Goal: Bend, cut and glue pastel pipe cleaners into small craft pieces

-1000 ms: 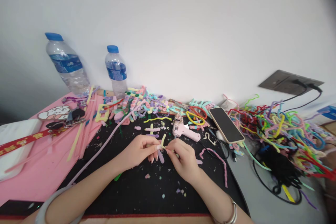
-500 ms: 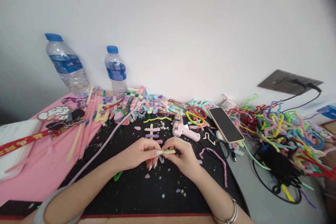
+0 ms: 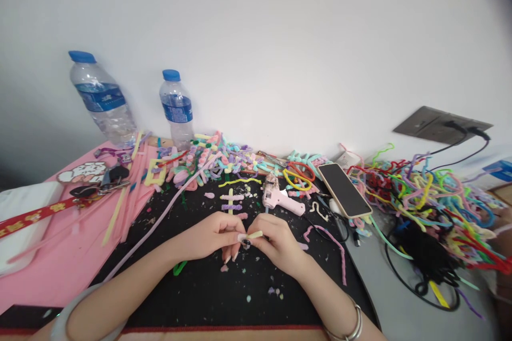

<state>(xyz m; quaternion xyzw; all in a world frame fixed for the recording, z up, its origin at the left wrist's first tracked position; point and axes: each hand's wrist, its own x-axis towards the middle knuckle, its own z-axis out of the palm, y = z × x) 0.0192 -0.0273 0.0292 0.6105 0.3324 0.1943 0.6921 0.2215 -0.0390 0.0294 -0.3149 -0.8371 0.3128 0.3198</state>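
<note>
Between the fingertips of both hands is a short pale-yellow pipe cleaner piece (image 3: 255,234). My left hand (image 3: 218,235) pinches its left end, thumb pressed against the fingers. My right hand (image 3: 276,242) is closed on it from the other side, fingers curled. Part of the piece is hidden by the fingers. Just beyond my hands lies a small pipe cleaner figure (image 3: 231,206), a yellow stem with purple and pink bars across it. A pink glue gun (image 3: 282,200) rests on its side behind my right hand.
On the black mat (image 3: 192,298) are scraps and a pink pipe cleaner (image 3: 340,250). Two water bottles (image 3: 177,109) stand at the wall. A phone (image 3: 344,190) lies right, near a tangled pile of pipe cleaners (image 3: 420,186). Pink sheet (image 3: 44,282) at left.
My right fingers have shifted slightly and curled closer around the yellow piece, which now tilts upward to the right. Everything else has stayed in place.
</note>
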